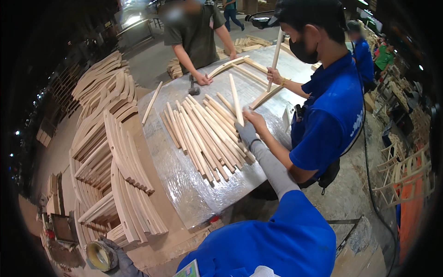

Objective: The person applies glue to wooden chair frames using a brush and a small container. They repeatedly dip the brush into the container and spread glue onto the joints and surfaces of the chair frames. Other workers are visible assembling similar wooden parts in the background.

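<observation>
My right grip (pixel 248 133), grey-gloved, clamps the lower end of one pale round wooden stick (pixel 235 99), raised over the shiny film-covered bench (pixel 187 205); my left grip (pixel 121 262) is closed round one yellowish round container (pixel 111 257). Beside the stick lies one wooden heap (pixel 205 134), over twenty pieces, too overlapped to count. I see one dark-headed mallet (pixel 194 91); one blue-shirted co-worker's hand (pixel 257 122) crowds my right.
</observation>
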The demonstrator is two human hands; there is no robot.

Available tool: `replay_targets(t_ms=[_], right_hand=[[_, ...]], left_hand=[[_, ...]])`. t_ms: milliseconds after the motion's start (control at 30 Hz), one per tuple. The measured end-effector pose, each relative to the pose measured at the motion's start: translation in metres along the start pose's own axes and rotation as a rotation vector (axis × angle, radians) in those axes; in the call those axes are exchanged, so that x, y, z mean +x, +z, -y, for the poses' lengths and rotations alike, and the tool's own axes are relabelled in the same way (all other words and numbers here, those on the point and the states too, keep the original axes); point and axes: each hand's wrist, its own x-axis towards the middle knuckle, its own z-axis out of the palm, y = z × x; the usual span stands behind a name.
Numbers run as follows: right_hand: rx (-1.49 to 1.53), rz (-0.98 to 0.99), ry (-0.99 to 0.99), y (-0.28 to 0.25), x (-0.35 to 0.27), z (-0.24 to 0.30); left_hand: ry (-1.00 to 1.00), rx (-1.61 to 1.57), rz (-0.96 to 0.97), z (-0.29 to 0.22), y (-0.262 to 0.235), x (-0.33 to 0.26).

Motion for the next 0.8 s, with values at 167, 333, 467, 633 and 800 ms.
replay_targets(t_ms=[167, 333, 467, 633, 800], right_hand=[[0.036, 0.097, 0.109, 0.047, 0.069, -0.002], [-0.361, -0.447, -0.398, 0.049, 0.148, 0.013], [-0.160, -0.613, -0.562, 0.053, 0.150, 0.020], [0.081, -0.200, -0.433, 0.110, 0.016, -0.014], [0.212, 0.317, -0.436, 0.124, -0.125, -0.009]], left_hand=[[-0.334, -0.266, 0.053, -0.007, -0.011, -0.004], [-0.224, 0.071, 0.144, -0.027, -0.008, 0.005], [-0.451, -0.230, 0.171, -0.027, -0.012, 0.009], [-1.034, -1.350, -0.370, 0.006, -0.008, -0.012], [-1.194, -1.318, -0.500, 0.028, -0.030, -0.023]])
